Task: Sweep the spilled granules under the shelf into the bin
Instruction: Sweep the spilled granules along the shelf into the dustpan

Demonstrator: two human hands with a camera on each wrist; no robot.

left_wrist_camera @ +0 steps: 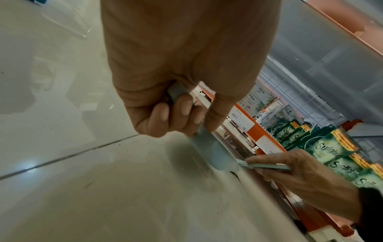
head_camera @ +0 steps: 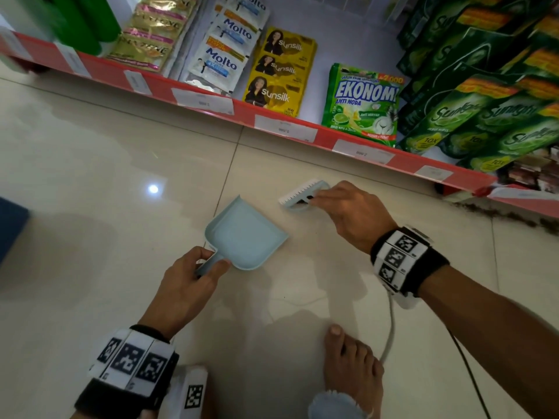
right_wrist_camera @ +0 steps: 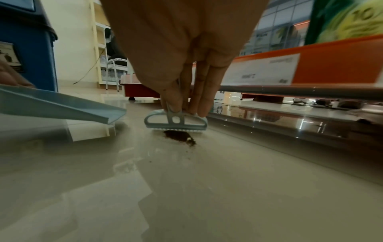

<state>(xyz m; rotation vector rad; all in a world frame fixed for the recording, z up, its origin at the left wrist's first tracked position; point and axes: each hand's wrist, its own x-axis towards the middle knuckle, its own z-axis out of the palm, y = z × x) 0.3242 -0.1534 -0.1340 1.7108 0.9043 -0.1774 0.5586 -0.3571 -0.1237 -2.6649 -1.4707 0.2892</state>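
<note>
A pale blue dustpan (head_camera: pixel 245 234) rests on the tiled floor, its open mouth toward the upper right. My left hand (head_camera: pixel 193 273) grips its handle (left_wrist_camera: pixel 178 96). My right hand (head_camera: pixel 348 207) pinches a small pale blue brush (head_camera: pixel 302 193) with white bristles, set on the floor just right of the pan's mouth. A little heap of dark granules (right_wrist_camera: pixel 180 136) lies against the bristles of the brush (right_wrist_camera: pixel 176 122). More dark granules (head_camera: pixel 508 211) are strewn along the floor under the red shelf edge at right.
The red-edged bottom shelf (head_camera: pixel 272 122) with sachets and green detergent packs runs diagonally across the top. A blue bin (right_wrist_camera: pixel 27 49) stands to the left, its corner (head_camera: pixel 10 228) at the frame edge. My bare foot (head_camera: pixel 351 361) and a cable (head_camera: pixel 390 328) are below the right arm.
</note>
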